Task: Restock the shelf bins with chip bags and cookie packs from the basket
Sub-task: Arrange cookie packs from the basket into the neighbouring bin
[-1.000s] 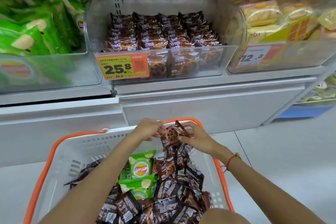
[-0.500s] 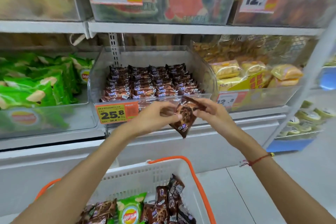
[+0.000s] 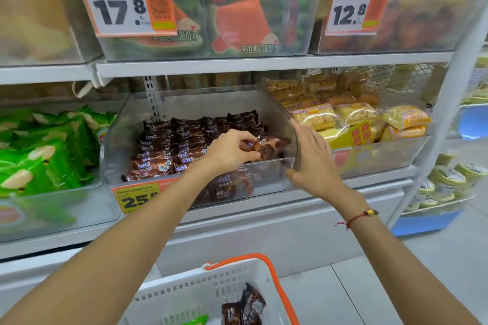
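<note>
— Left hand point(image 3: 232, 150) pinches a cookie pack point(image 3: 272, 146) just over the rows in the clear bin point(image 3: 264, 182); right hand point(image 3: 314, 158), fingers straight, rests against its corner.

— Much left?

— Seemingly yes: more packs and a green chip bag point(image 3: 195, 320) lie in the basket point(image 3: 200, 290).

arms: bare, no sleeves | right wrist: thin red cord bracelet point(image 3: 356, 217) with gold bead

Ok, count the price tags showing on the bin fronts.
3. The 17.8 tag is on the upper middle bin, the 12.8 tag is on the upper right bin, and the 25.8 tag is on the cookie bin, partly behind an arm. Blurred bins may carry more.
</note>
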`<action>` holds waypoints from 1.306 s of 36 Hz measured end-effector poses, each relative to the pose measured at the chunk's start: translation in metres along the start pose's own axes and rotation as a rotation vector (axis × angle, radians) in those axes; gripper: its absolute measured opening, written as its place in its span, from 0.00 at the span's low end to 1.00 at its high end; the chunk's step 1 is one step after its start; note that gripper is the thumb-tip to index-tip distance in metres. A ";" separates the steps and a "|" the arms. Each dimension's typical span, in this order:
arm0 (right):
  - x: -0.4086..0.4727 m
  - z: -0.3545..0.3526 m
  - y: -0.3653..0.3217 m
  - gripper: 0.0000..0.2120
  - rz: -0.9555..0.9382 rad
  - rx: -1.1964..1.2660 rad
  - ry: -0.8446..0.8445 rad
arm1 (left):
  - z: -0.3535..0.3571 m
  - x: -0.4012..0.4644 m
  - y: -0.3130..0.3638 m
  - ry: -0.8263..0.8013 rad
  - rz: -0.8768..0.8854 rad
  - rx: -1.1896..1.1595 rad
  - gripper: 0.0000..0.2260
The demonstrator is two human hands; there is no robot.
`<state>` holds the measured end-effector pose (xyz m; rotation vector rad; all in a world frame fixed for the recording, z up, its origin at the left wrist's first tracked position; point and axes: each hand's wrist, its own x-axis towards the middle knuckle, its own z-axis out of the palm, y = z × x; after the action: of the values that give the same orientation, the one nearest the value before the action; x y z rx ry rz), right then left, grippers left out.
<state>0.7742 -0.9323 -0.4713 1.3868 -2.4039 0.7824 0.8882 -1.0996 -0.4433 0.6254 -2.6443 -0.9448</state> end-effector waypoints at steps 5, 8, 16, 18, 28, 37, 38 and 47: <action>0.000 0.000 0.003 0.48 -0.039 -0.052 -0.026 | -0.013 0.008 0.014 -0.169 0.061 0.285 0.09; -0.001 0.003 0.004 0.50 -0.051 -0.088 -0.006 | -0.015 0.019 0.026 -0.218 0.088 0.412 0.12; -0.001 0.012 0.006 0.53 -0.051 -0.133 0.037 | 0.001 0.045 0.038 -0.370 0.056 0.538 0.17; -0.001 0.012 0.007 0.52 -0.061 -0.122 0.038 | -0.004 0.048 0.035 -0.422 0.017 0.437 0.18; -0.006 0.009 0.004 0.21 -0.095 -0.063 -0.002 | -0.009 0.033 0.004 -0.258 0.057 0.098 0.04; -0.007 0.001 -0.002 0.20 -0.064 -0.182 -0.062 | -0.003 0.018 0.010 -0.041 0.049 0.233 0.03; -0.010 0.001 -0.003 0.21 -0.050 -0.151 -0.042 | -0.005 0.014 0.011 0.011 0.062 0.215 0.03; -0.083 0.024 -0.022 0.14 -0.084 0.155 0.199 | 0.006 -0.079 -0.003 0.220 0.068 -0.128 0.03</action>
<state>0.8360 -0.8950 -0.5226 1.3841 -2.1594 1.0506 0.9557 -1.0608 -0.4581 0.5697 -2.3766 -0.9576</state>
